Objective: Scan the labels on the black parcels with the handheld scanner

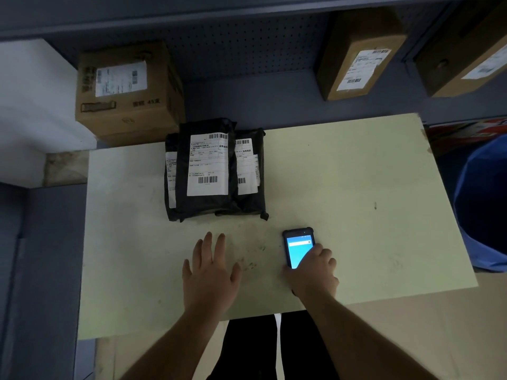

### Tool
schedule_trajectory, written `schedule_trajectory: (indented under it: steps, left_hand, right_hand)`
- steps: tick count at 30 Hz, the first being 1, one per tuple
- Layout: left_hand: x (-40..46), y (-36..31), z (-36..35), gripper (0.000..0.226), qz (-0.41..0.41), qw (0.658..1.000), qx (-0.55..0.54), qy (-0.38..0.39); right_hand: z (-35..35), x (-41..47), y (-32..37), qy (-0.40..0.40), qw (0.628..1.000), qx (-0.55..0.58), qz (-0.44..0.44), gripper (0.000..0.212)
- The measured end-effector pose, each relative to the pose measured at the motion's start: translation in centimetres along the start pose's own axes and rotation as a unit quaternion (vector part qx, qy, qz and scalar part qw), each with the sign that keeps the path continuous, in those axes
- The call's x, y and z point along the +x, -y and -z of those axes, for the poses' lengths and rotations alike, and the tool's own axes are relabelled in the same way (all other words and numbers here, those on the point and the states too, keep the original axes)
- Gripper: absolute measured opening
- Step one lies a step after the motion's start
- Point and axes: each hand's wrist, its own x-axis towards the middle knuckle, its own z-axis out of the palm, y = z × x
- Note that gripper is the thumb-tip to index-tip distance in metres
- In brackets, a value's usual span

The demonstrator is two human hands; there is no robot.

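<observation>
Three black parcels (208, 204) lie stacked and overlapping on the pale table (356, 174), each with a white barcode label facing up; the top one's label (208, 164) is fully visible. The handheld scanner (297, 246), dark with a lit blue screen, lies on the table to the right and nearer to me. My right hand (314, 272) rests on the scanner's lower end, fingers curled around it. My left hand (210, 270) is flat above the table with fingers spread, just in front of the parcels and holding nothing.
A cardboard box (129, 91) with a label stands behind the table's far left corner. Two more labelled boxes (359, 56) sit on the shelf at the back right. A blue bin (485, 204) stands at the table's right edge.
</observation>
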Motion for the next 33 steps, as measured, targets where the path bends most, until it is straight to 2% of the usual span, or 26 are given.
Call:
schedule_trajectory:
  steps: [6,13,28,33]
  left_hand:
    - [-0.4,0.1,1.1,0.076,0.004,1.0,-0.002,-0.003]
    - [-0.8,-0.6,3.5,0.074,0.002,1.0,-0.007,-0.029]
    - [1.2,-0.6,10.0,0.069,-0.006,0.99,-0.045,-0.133]
    - [4.6,-0.2,12.7,0.07,0.03,0.984,-0.083,-0.158]
  right_hand:
    - [2.0,-0.6,-0.3,-0.007,0.999,-0.034,0.013,0.084]
    - [5.1,-1.2,-0.3,-0.001,0.999,-0.003,0.035,0.09]
    - [12.4,-2.2,3.4,-0.037,0.989,0.084,0.112,0.064]
    - [14.4,-2.1,4.9,-0.043,0.982,0.102,0.151,0.072]
